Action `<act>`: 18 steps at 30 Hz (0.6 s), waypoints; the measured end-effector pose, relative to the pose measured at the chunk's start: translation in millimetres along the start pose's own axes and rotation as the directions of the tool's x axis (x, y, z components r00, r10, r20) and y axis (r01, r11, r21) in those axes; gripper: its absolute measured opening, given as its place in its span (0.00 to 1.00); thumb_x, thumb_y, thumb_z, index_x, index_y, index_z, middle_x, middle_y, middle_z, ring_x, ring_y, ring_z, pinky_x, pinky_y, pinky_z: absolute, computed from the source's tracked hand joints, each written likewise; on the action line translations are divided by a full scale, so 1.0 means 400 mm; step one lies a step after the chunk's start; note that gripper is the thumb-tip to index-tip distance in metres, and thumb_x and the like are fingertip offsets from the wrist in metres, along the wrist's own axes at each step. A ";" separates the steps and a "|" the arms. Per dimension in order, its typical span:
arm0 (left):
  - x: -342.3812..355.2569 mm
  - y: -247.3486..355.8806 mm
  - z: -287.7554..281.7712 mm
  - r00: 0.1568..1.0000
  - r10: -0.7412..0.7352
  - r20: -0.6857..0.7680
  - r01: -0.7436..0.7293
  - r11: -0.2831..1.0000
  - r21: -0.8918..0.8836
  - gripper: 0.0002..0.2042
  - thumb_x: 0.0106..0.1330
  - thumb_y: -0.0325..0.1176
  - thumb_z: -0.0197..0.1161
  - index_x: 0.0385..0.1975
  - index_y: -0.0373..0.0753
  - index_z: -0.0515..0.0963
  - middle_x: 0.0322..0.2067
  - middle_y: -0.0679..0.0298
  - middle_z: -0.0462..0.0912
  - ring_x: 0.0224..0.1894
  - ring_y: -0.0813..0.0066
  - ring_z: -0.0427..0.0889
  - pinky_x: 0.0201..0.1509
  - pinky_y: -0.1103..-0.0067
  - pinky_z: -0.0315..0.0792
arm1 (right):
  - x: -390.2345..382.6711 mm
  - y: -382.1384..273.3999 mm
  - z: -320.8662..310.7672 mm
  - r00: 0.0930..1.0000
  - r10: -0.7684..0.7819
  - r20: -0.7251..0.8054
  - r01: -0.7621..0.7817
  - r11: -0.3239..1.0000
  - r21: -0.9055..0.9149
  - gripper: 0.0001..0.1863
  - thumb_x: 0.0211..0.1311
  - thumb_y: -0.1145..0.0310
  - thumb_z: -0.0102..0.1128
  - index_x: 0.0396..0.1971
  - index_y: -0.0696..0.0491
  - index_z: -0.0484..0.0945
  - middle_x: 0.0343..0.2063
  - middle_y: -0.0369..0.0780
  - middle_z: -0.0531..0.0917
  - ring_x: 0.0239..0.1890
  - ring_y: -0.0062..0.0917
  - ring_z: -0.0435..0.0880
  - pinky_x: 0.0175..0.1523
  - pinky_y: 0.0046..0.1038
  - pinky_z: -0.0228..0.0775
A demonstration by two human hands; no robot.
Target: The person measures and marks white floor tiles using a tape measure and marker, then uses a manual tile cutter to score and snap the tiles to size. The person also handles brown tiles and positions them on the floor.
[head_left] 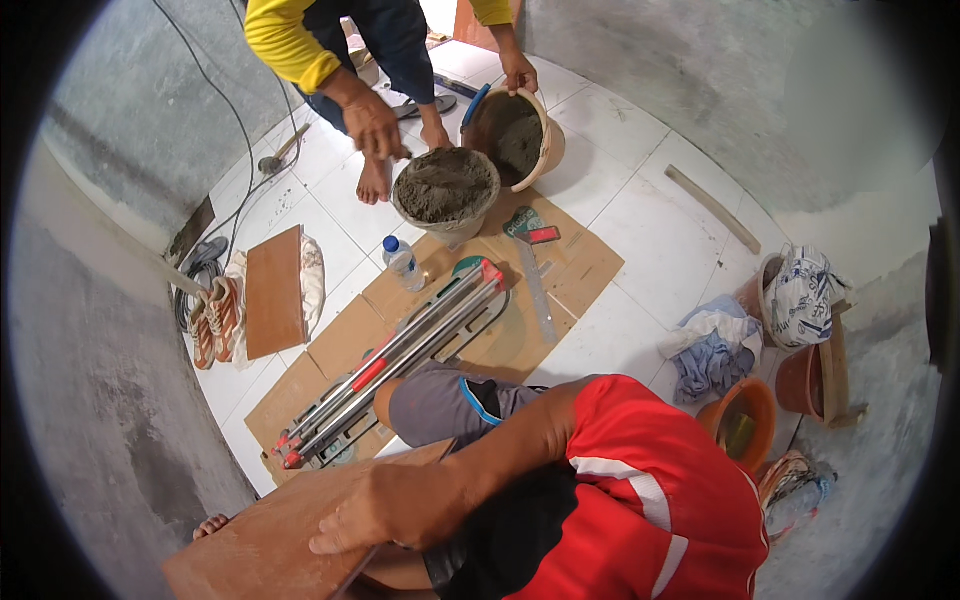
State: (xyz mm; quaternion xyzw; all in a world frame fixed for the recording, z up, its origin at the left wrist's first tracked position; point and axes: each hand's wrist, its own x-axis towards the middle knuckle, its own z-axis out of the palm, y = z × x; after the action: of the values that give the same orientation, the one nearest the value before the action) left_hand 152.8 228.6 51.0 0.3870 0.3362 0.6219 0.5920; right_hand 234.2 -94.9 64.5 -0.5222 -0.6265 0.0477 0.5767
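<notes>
My right hand (375, 510), coming from a red sleeve, grips the right edge of a reddish-brown tile (265, 545); its fingers lie on the face and the thumb is hidden. The tile is tilted at the lower left. Small digits, apparently toes, show past its left edge. My left hand is out of sight. Just ahead of my knee, a manual tile cutter (395, 360) with metal rails and red ends lies on flattened cardboard (590, 260). Right of it is a try square (540, 290) with a red handle.
A person in yellow sleeves (290, 45) works at a mortar-filled bucket (445, 190) and holds a second bucket (550, 150). A water bottle (402, 265) stands on the cardboard. Left are a brown tile (275, 290) and shoes (215, 320); right, cloths (715, 350) and an orange bucket (740, 415).
</notes>
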 end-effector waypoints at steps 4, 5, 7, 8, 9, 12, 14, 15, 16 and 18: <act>-0.052 -0.032 0.064 0.989 -0.121 0.084 0.126 0.990 -0.058 0.21 0.72 0.58 0.50 0.32 0.44 0.72 0.22 0.63 0.75 0.22 0.67 0.75 0.27 0.71 0.72 | 0.026 -0.041 -0.110 0.990 0.136 -0.044 -0.137 0.990 -0.020 0.21 0.60 0.62 0.65 0.52 0.53 0.78 0.31 0.50 0.84 0.36 0.50 0.83 0.41 0.45 0.73; -0.055 -0.029 0.070 0.986 -0.135 0.095 0.142 0.987 -0.071 0.21 0.71 0.58 0.50 0.31 0.44 0.72 0.21 0.63 0.75 0.22 0.67 0.75 0.27 0.72 0.72 | 0.048 -0.061 -0.145 0.982 0.186 0.012 -0.185 0.982 -0.047 0.19 0.60 0.62 0.65 0.50 0.53 0.79 0.30 0.50 0.84 0.36 0.49 0.83 0.40 0.45 0.73; -0.099 -0.057 0.108 0.961 -0.236 0.145 0.251 0.963 -0.094 0.21 0.71 0.58 0.50 0.31 0.44 0.72 0.21 0.63 0.75 0.21 0.68 0.75 0.26 0.72 0.72 | 0.065 -0.088 -0.215 0.983 0.168 0.073 -0.158 0.980 -0.123 0.25 0.58 0.70 0.63 0.58 0.55 0.75 0.27 0.52 0.83 0.33 0.51 0.83 0.39 0.45 0.74; -0.114 -0.064 0.121 0.949 -0.266 0.167 0.285 0.953 -0.103 0.21 0.71 0.58 0.50 0.31 0.44 0.72 0.20 0.63 0.75 0.21 0.68 0.74 0.26 0.72 0.71 | 0.077 -0.100 -0.240 0.975 0.208 0.078 -0.197 0.972 -0.131 0.20 0.58 0.68 0.63 0.51 0.55 0.77 0.26 0.51 0.83 0.33 0.50 0.83 0.39 0.45 0.74; -0.135 -0.077 0.140 0.930 -0.314 0.193 0.338 0.935 -0.108 0.21 0.71 0.58 0.51 0.30 0.44 0.72 0.20 0.63 0.75 0.20 0.68 0.74 0.26 0.72 0.71 | 0.089 -0.123 -0.266 0.964 0.254 0.084 -0.241 0.960 -0.143 0.15 0.58 0.66 0.64 0.44 0.55 0.79 0.26 0.50 0.83 0.33 0.49 0.83 0.39 0.45 0.73; -0.207 -0.120 0.170 0.838 -0.485 0.248 0.521 0.847 -0.104 0.22 0.71 0.58 0.51 0.29 0.44 0.72 0.19 0.64 0.75 0.19 0.68 0.74 0.25 0.73 0.71 | 0.107 -0.186 -0.356 0.920 0.366 0.138 -0.320 0.907 -0.273 0.10 0.55 0.69 0.62 0.35 0.58 0.81 0.27 0.52 0.83 0.35 0.49 0.84 0.41 0.45 0.74; -0.227 -0.152 0.180 0.786 -0.567 0.246 0.597 0.800 -0.063 0.23 0.72 0.61 0.48 0.34 0.44 0.74 0.25 0.62 0.79 0.27 0.66 0.78 0.31 0.68 0.75 | 0.104 -0.217 -0.398 0.906 0.399 0.140 -0.339 0.884 -0.322 0.10 0.54 0.70 0.61 0.34 0.60 0.81 0.27 0.54 0.83 0.35 0.50 0.84 0.42 0.45 0.74; -0.189 -0.198 0.135 0.653 -0.611 0.447 0.678 0.735 0.014 0.23 0.72 0.61 0.49 0.39 0.44 0.74 0.33 0.61 0.80 0.35 0.64 0.79 0.37 0.63 0.76 | 0.104 -0.240 -0.412 0.903 0.410 0.132 -0.346 0.873 -0.345 0.10 0.54 0.70 0.61 0.34 0.60 0.81 0.27 0.54 0.83 0.35 0.50 0.84 0.42 0.45 0.74; -0.150 -0.225 0.089 0.479 -0.627 0.615 0.732 0.672 0.115 0.24 0.72 0.61 0.49 0.44 0.44 0.75 0.41 0.60 0.81 0.42 0.63 0.80 0.43 0.59 0.77 | 0.103 -0.261 -0.422 0.899 0.421 0.123 -0.353 0.861 -0.366 0.10 0.54 0.70 0.61 0.34 0.60 0.81 0.27 0.54 0.83 0.35 0.50 0.84 0.42 0.45 0.74; -0.240 -0.224 0.120 0.433 -0.717 0.547 0.792 0.593 0.149 0.23 0.72 0.59 0.50 0.49 0.45 0.75 0.48 0.60 0.79 0.49 0.61 0.78 0.47 0.55 0.76 | 0.089 -0.292 -0.442 0.867 0.492 0.084 -0.422 0.812 -0.403 0.11 0.54 0.70 0.60 0.34 0.61 0.82 0.27 0.55 0.83 0.35 0.50 0.84 0.42 0.45 0.74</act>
State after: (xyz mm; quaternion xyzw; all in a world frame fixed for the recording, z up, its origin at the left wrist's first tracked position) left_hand 237.5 137.6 -12.6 0.3181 0.2449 0.1703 0.8999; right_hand 308.2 -218.2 223.9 -0.7504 -0.5298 0.1142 0.3784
